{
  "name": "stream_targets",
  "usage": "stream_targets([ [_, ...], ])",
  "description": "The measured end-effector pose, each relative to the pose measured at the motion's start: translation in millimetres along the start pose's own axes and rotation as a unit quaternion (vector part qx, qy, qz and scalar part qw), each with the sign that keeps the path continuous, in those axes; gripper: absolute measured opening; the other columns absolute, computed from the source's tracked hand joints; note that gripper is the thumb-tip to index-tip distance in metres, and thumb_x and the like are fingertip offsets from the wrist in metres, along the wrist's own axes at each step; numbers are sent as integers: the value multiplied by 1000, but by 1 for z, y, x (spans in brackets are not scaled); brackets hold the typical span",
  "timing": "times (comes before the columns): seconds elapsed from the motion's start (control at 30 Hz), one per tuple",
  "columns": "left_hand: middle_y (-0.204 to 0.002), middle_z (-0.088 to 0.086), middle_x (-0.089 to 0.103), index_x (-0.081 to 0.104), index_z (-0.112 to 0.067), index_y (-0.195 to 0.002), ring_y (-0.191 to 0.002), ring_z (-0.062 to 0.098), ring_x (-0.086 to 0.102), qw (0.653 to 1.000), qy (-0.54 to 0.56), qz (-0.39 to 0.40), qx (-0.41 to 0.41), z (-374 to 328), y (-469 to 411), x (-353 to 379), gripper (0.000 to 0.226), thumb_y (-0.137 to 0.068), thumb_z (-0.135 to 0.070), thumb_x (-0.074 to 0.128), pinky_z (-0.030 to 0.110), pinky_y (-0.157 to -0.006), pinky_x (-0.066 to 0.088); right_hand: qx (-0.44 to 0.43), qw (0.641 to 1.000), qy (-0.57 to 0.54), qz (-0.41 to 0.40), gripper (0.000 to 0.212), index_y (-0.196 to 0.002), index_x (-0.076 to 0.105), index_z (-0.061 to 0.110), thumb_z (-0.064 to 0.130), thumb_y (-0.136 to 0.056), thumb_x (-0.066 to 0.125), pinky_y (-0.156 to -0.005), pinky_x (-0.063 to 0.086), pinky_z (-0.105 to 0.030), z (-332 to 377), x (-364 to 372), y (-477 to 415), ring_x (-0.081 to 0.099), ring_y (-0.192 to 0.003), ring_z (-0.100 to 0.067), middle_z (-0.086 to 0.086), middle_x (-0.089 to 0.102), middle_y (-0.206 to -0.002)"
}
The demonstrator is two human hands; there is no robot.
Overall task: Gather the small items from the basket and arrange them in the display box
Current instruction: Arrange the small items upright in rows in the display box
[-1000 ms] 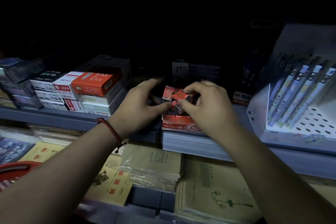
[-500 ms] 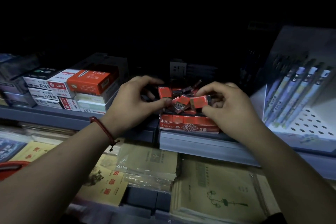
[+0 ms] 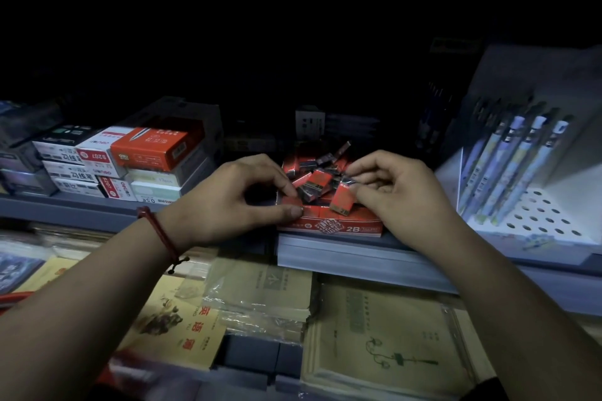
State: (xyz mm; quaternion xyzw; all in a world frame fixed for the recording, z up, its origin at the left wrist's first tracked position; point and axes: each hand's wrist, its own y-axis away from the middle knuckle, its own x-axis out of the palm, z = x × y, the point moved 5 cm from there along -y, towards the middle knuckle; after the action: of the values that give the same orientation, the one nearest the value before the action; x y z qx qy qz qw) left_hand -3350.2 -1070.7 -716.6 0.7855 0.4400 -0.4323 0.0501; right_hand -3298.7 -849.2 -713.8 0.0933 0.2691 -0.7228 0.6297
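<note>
Right hand (image 3: 402, 202) fingers pinching tilted eraser (image 3: 340, 202) over box (image 3: 329, 227); left hand (image 3: 224, 205) fingers pinching second eraser (image 3: 291, 202) at box's left corner

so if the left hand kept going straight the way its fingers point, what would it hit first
The left hand points right, fingertips at the left corner of the display box. Going on, it would likely meet the heaped red items first, then the right hand. Depth is unclear.

Toward 12 o'clock above the display box (image 3: 329, 226) the shelf bay (image 3: 293, 58) lies open and dark, while stacked cartons (image 3: 130, 166) stand at its 9 o'clock side, a pen rack (image 3: 521, 179) at 3 o'clock, and heaped erasers (image 3: 321, 177) crowd its inside.
</note>
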Motion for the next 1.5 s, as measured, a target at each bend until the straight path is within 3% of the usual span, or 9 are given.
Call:
stream_targets([
  [0.17,-109,-12,66,75,-31,-103,-108,6,64,999,-33,5,20,-4,1,-1,18,-87,-39,73,34,-96,52,2,1000,-5,26,9,-93,72,19,14,-87,77,-62,51,-11,7,16,0,68,-74,-12,2,74,-80],
  [0.37,-106,-9,69,74,-21,-87,-105,7,66,998,-46,-10,36,-4,0,-1,5,-90,-25,74,32,-94,52,-16,997,71,41,6,-92,78,30,26,-88,75,-60,41,-8,5,26,-1,58,-67,7,21,65,-73],
  [0.47,-105,-7,69,72,-21,-88,-103,7,66,997,-63,-1,39,-6,0,1,9,-91,-29,72,31,-91,52,-27,994,101,29,7,-92,79,33,32,-85,78,-74,48,-19,6,29,-3,61,-84,1,15,65,-89],
  [0.63,-103,-13,67,73,-26,-105,-99,4,64,997,-72,3,31,-5,-2,5,14,-93,-31,70,25,-87,51,-17,986,160,41,6,-81,74,32,36,-85,76,-63,49,-23,9,27,-4,62,-70,0,15,66,-77],
  [0.83,-110,-13,64,74,-26,-111,-106,2,60,997,-70,14,19,-4,-4,11,18,-95,-22,68,22,-92,50,-63,973,214,65,15,-99,77,37,44,-91,67,-100,44,-47,9,36,-5,55,-96,-3,21,59,-94],
  [1.07,-105,-12,68,71,-25,-107,-94,4,65,998,-64,-13,-25,-2,-3,7,17,-93,-18,65,25,-80,54,-24,988,149,16,12,-87,75,42,51,-79,76,-94,49,-51,3,39,-5,58,-85,-4,32,67,-80],
  [1.3,-78,-1,69,60,-26,-89,-70,7,65,997,-34,-43,-51,-2,-3,7,13,-90,-24,72,19,-59,50,-1,992,96,78,12,-93,78,30,30,-82,81,-60,39,-7,4,30,-6,57,-59,11,27,65,-65],
  [1.4,-75,-2,68,59,-26,-88,-69,6,66,996,-42,-51,-58,-4,-4,7,16,-88,-26,75,19,-58,51,-2,993,73,90,8,-86,79,25,22,-80,83,-53,41,-6,5,27,-6,58,-58,11,29,64,-60],
  [1.5,-79,-7,67,61,-23,-92,-70,6,66,995,-43,-60,-62,-7,-5,6,17,-86,-24,78,16,-57,50,-4,993,76,95,5,-82,81,27,24,-79,83,-69,54,-16,7,28,-7,67,-75,3,16,74,-79],
])
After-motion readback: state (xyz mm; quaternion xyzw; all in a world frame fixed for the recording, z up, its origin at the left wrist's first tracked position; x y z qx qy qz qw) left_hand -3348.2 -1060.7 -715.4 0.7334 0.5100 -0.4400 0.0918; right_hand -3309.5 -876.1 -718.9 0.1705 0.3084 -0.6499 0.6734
